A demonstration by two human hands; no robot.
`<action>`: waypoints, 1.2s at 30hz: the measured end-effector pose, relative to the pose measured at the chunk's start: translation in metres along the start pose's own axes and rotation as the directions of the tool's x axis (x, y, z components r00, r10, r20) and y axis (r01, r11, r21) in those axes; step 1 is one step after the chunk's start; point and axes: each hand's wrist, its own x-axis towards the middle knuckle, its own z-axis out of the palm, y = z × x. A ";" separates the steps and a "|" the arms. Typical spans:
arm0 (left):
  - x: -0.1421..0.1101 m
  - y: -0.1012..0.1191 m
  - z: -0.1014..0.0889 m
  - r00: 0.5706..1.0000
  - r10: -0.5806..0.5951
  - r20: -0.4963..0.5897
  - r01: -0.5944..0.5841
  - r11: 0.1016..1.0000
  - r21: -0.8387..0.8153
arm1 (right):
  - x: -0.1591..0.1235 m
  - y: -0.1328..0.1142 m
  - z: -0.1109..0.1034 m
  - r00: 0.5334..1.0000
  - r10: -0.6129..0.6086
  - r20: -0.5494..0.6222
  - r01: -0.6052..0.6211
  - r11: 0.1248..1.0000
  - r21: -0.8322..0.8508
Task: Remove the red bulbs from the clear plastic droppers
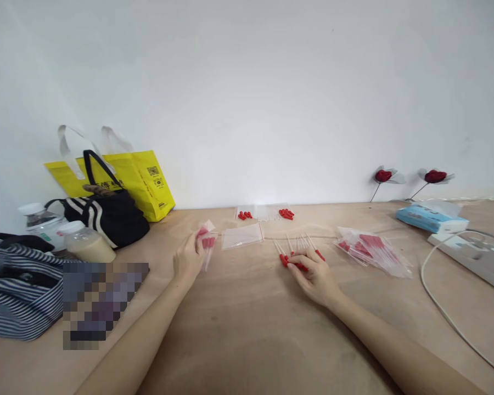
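We judge the work to be partway along: on the right of the surface (230, 340), a pile of clear packets (370, 249) with red-ended sticks showing in it looks like the finished part, while several loose sticks (283, 257) lie out under the right hand (302, 260) and seem left to deal with. Our left hand (198, 241) has its thumb and fingers closed on a small clear bag (208, 249), with red ends showing through the plastic. Our right hand is partly curled over the loose sticks, fingertips among the red ends; we cannot tell whether it grips any. Between the hands a flat clear bag (242, 236) shows nothing inside, so we take it as unfilled. Near the wall, two clusters of red pieces (245, 215) lie at clear plastic, though we cannot say whether inside it. At the left, a white-capped bottle (88, 244) holds something pale beige; what the yellow bag (152, 186) and striped bag (22, 299) contain we cannot make out.
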 end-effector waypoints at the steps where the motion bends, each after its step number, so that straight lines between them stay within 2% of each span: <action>1: -0.004 0.003 -0.002 0.998 0.056 -0.026 -0.057 0.998 -0.021 | -0.001 -0.006 0.003 0.999 0.035 0.039 -0.039 0.995 0.091; 3: -0.017 0.009 -0.003 0.971 0.231 -0.063 -0.235 0.970 -0.065 | -0.001 -0.015 0.009 0.970 0.189 0.151 -0.226 0.928 0.297; 4: -0.026 0.013 -0.002 0.940 0.334 -0.070 -0.340 0.937 -0.085 | -0.001 -0.019 0.012 0.930 0.286 0.232 -0.358 0.846 0.395; 6: -0.044 0.023 0.000 0.846 0.531 -0.051 -0.533 0.837 -0.121 | 0.000 -0.024 0.017 0.792 0.447 0.416 -0.610 0.592 0.526; 7: -0.054 0.028 0.001 0.789 0.613 -0.041 -0.612 0.779 -0.136 | 0.000 -0.026 0.020 0.715 0.488 0.500 -0.697 0.455 0.554; 9: -0.071 0.038 0.004 0.686 0.727 -0.025 -0.720 0.674 -0.162 | 0.001 -0.029 0.022 0.599 0.512 0.616 -0.787 0.235 0.570; 10: -0.078 0.043 0.005 0.643 0.765 -0.021 -0.756 0.630 -0.177 | 0.002 -0.031 0.023 0.567 0.511 0.646 -0.801 0.162 0.576; 12: -0.087 0.051 0.008 0.585 0.811 -0.007 -0.794 0.571 -0.209 | 0.002 -0.033 0.022 0.544 0.499 0.675 -0.806 0.087 0.586; 15: -0.093 0.059 0.008 0.553 0.832 0.046 -0.794 0.543 -0.272 | 0.000 -0.034 0.021 0.555 0.496 0.667 -0.798 0.093 0.595; 20: -0.091 0.064 -0.007 0.558 0.813 0.165 -0.675 0.560 -0.480 | 0.000 -0.034 0.022 0.573 0.530 0.625 -0.786 0.142 0.601; 22: -0.089 0.068 -0.016 0.590 0.781 0.208 -0.577 0.587 -0.567 | 0.001 -0.035 0.025 0.566 0.565 0.600 -0.792 0.172 0.586; 24: -0.085 0.073 -0.021 0.662 0.709 0.243 -0.463 0.642 -0.611 | 0.003 -0.036 0.029 0.565 0.601 0.566 -0.793 0.204 0.575; 26: -0.079 0.080 -0.021 0.719 0.631 0.292 -0.371 0.703 -0.607 | 0.004 -0.037 0.031 0.565 0.637 0.525 -0.788 0.227 0.572; 27: -0.075 0.084 -0.019 0.725 0.607 0.326 -0.342 0.728 -0.594 | 0.005 -0.037 0.032 0.567 0.651 0.505 -0.783 0.236 0.575; 31: -0.061 0.099 -0.006 0.687 0.542 0.483 -0.232 0.795 -0.561 | 0.006 -0.036 0.034 0.609 0.652 0.452 -0.741 0.263 0.618; 34: -0.056 0.112 0.001 0.708 0.431 0.559 -0.141 0.863 -0.486 | 0.004 -0.035 0.036 0.656 0.635 0.408 -0.695 0.297 0.655; 36: -0.054 0.121 0.001 0.705 0.368 0.606 -0.126 0.906 -0.404 | 0.002 -0.034 0.039 0.691 0.618 0.374 -0.662 0.334 0.671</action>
